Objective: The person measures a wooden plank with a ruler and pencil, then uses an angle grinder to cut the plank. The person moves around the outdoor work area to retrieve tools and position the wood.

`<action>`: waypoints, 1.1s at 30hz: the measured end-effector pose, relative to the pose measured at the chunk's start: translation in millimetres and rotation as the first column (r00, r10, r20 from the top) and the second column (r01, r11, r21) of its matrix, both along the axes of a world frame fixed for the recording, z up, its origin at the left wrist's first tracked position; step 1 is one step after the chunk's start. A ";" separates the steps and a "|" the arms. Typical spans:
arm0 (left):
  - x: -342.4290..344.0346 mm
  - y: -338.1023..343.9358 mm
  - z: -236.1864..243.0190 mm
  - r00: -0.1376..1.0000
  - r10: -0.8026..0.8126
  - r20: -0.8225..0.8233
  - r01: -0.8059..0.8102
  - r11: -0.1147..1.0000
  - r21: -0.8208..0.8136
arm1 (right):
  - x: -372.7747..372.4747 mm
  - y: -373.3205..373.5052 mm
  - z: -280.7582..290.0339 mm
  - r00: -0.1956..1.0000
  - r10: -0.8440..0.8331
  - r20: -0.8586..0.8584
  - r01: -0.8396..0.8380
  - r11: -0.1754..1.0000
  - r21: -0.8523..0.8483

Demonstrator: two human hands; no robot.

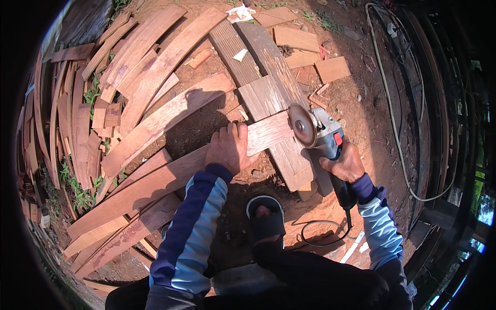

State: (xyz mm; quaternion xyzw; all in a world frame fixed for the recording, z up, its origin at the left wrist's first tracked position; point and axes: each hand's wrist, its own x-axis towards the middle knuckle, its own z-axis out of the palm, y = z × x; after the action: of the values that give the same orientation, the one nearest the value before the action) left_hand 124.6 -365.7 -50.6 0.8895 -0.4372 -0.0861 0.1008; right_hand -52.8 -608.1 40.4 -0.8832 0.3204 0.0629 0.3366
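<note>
A long reddish-brown wooden plank (271,132) lies slanting from the lower left up to the middle, its far end resting across other boards. My left hand (227,147) grips this plank a little short of that end, fingers over its far edge and thumb along the near side. In my right hand (347,163) is an angle grinder (326,135) with a grey body and a red switch. Its round disc (303,126) stands at the plank's right end; whether it touches the wood or spins, I cannot tell.
Weathered boards (284,160) lie under the plank's end. Many loose planks (155,126) are piled at the left, with wood offcuts (297,39) at the far side. The grinder's black cord (316,243) loops near my foot (264,212). A pale cable (395,139) runs down the right.
</note>
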 end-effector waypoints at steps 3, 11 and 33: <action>0.3 0.1 -1.0 1.000 -0.005 -0.007 0.005 1.000 -0.010 | 1.0 0.4 0.6 1.000 0.001 0.006 -0.001 1.000 0.010; 0.4 0.2 -1.7 1.000 -0.006 -0.001 0.006 0.999 -0.034 | 6.8 4.0 5.0 1.000 -0.015 0.008 0.015 1.000 0.021; 1.1 -0.7 -0.4 1.000 -0.003 -0.025 0.003 1.000 -0.012 | 3.2 -2.5 -1.6 1.000 0.010 -0.006 -0.010 1.000 -0.027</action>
State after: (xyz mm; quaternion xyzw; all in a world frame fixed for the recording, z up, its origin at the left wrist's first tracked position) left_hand 125.7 -366.4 -51.0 0.8871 -0.4379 -0.0946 0.1113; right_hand -49.5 -610.6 38.8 -0.8892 0.3178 0.0629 0.3232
